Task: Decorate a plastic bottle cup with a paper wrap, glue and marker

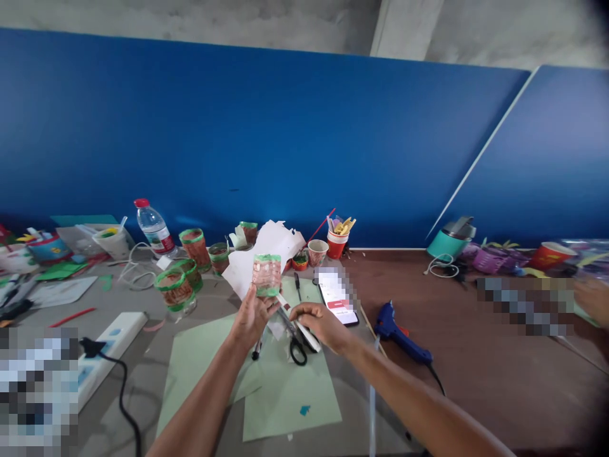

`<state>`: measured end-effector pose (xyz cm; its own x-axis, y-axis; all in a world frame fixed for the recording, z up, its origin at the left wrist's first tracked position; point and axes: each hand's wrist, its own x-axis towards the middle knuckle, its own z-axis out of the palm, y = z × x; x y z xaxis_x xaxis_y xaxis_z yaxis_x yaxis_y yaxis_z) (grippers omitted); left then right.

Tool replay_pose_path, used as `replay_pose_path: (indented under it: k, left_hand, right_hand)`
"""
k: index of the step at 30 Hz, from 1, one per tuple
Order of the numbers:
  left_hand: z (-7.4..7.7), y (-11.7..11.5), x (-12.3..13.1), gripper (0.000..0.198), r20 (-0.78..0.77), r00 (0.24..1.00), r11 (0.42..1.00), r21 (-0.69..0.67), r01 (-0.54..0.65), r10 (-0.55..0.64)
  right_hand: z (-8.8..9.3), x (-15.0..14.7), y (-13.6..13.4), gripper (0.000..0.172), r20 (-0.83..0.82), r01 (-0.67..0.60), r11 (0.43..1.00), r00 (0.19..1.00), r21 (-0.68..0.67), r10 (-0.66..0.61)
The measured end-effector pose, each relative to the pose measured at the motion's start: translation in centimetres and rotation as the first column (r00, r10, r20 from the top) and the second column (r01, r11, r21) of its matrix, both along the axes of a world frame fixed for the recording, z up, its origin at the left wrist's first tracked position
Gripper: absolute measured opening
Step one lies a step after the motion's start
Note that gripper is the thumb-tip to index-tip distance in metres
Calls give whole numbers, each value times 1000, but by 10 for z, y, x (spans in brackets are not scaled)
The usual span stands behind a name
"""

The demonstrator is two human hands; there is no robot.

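Observation:
My left hand (255, 315) is closed around the lower part of a small reddish-brown cup (266, 274) with green bands at top and bottom, raised above the table. Just right of it, my right hand (321, 324) has its fingers curled together in a pinch. Whatever is between those fingertips is too small to make out. A narrow white strip (283, 302) with a dark red patch lies between the two hands. Below the right hand are scissors (298, 351) with black handles and a white, dark-ended object (309, 337). Torn white paper (273, 238) stands behind the cup.
Pale green sheets (292, 406) cover the table before me. A phone (335, 295) and a blue glue gun (402, 333) lie to the right. Similar green-rimmed cups (175, 291), a water bottle (155, 228) and a power strip (114, 346) are left. Another person's hand (592, 298) is far right.

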<state>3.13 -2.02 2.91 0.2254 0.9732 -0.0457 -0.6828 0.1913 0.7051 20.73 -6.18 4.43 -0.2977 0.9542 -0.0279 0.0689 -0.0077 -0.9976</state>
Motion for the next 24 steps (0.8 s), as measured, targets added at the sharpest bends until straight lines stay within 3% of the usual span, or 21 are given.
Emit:
replay_pose_path:
  k: [6, 14, 20, 24]
  left_hand:
    - [6, -8, 1, 57, 53, 986, 987, 8, 158, -158]
    - [2, -5, 1, 45, 64, 997, 996, -82, -26, 31]
    - [6, -7, 6, 47, 101, 995, 993, -113, 38, -26]
    - [11, -10, 7, 51, 126, 992, 985, -170, 24, -2]
  right_hand:
    - [-17, -4, -2, 18, -191, -24, 993, 982, -120, 0]
    - [-27, -2, -14, 25, -294, -191, 971, 945, -143, 142]
    - [-32, -6, -18, 26, -189, -194, 979, 965, -63, 180]
    - [-29, -8, -23, 36, 7, -219, 966, 975, 139, 220]
